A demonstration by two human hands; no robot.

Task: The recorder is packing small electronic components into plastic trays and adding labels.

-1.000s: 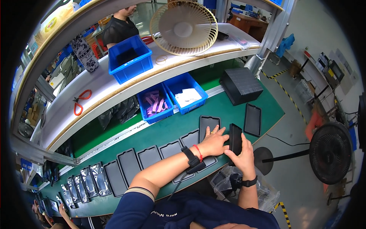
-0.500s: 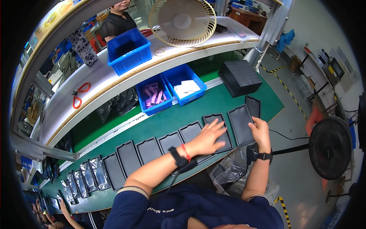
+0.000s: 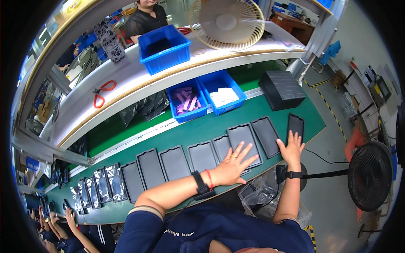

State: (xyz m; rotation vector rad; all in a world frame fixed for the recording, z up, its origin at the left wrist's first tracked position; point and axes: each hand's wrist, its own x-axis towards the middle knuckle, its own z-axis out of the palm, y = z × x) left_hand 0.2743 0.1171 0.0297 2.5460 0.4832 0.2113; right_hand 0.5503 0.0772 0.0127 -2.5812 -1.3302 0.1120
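Several shallow dark grey plastic trays form a slanting row along the green bench. My left hand (image 3: 233, 166), fingers spread, lies over the lower part of one tray (image 3: 244, 137), which overlaps its left neighbour (image 3: 221, 145). Just right of it another tray (image 3: 265, 133) lies flat. My right hand (image 3: 292, 151) is also open, its fingertips at the lower end of the last tray (image 3: 296, 123) at the right. The thumb points toward the tray beside it. Both wrists wear black straps.
Bagged dark pieces (image 3: 114, 183) continue the row leftward, near other people's hands. Behind stand a stack of dark trays (image 3: 281, 90), a blue bin (image 3: 185, 103) of pink strips and another (image 3: 221, 95) of white pieces. A shelf above holds a fan (image 3: 228, 23) and red-handled cutters (image 3: 102, 93).
My right hand has let go of the tray it held and moved to the rightmost one. My left hand has flattened over a tray. The whole view has shifted slightly.
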